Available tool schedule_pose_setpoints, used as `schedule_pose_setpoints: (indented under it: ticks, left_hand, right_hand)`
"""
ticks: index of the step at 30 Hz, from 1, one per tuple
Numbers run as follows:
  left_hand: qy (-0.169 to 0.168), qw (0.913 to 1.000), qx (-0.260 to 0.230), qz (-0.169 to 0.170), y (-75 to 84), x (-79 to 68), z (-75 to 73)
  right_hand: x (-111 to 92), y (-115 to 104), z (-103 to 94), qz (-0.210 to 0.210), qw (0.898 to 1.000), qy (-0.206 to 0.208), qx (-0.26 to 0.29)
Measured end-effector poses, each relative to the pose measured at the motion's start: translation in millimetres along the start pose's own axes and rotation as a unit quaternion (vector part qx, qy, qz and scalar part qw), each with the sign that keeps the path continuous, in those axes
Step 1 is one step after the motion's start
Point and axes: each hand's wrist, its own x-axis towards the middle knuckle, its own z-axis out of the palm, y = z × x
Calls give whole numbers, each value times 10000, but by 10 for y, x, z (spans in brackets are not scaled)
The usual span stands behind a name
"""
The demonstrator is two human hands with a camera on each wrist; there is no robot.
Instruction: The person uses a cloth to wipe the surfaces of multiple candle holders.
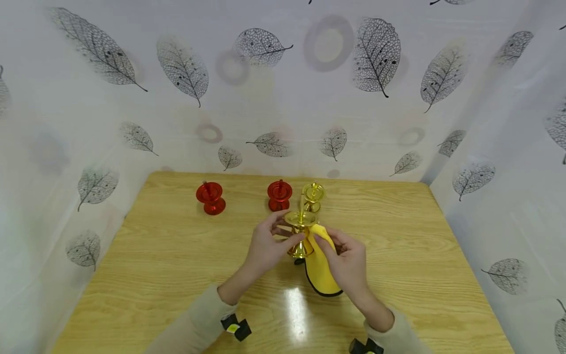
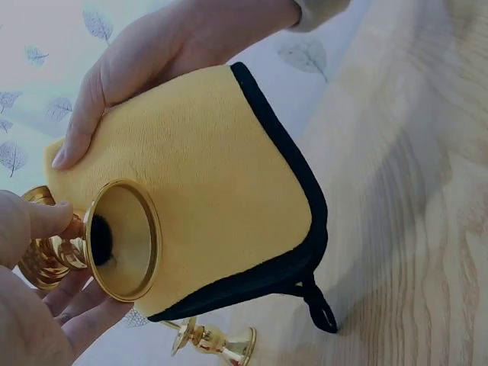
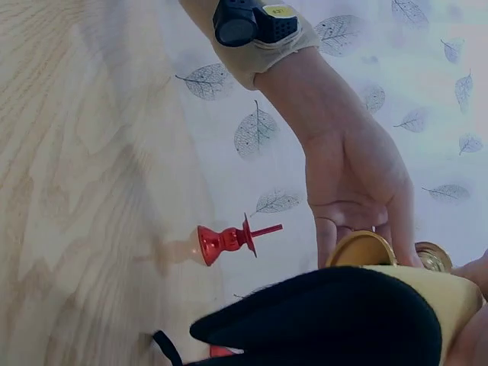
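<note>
In the head view my left hand [image 1: 268, 247] grips a shiny gold candle holder [image 1: 301, 249] by its narrow stem, lifted above the table. It stands roughly upright, its spiked dish on top. My right hand [image 1: 351, 258] pinches a yellow cloth [image 1: 322, 275] with black edging, beside the candle holder. The left wrist view shows the holder's hollow base [image 2: 139, 252] in front of the cloth [image 2: 213, 183], with a black loop [image 2: 320, 309] hanging from the corner. From the right wrist the dark underside of the cloth [image 3: 328, 316] hides part of the candle holder.
Two red candle holders stand toward the back of the wooden table [image 1: 177, 265], one at the left [image 1: 211, 197] and one near the middle [image 1: 279, 195]. Another gold candle holder [image 1: 314, 194] is just right of the middle one. Leaf-patterned sheeting [image 1: 274, 113] surrounds the table's back and sides.
</note>
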Motion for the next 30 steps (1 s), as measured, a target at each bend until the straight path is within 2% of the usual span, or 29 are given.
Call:
schedule_pose_setpoints:
  ticks: [4,8,16,26,30]
  left_hand:
    - [138,9999,14,48,-12,1,-17]
    - [299,9994,-150,23,-26,4,-66]
    - [800,9960,-382,-62,-107,43,-297]
    - [1364,9905,-43,191,-390,146,-622]
    - [1593,9871,-33,137,-535,211,-724]
  right_hand:
    - [57,-8,-75,-65,9997,-186,-129]
    - [117,2,-147,-341,9983,-273,-375]
    - [171,47,-317,-484,9942,-363,-893]
    - [231,71,-499,-243,9899,-358,-1349]
    - [234,89,-555,-250,9876,-350,-1512]
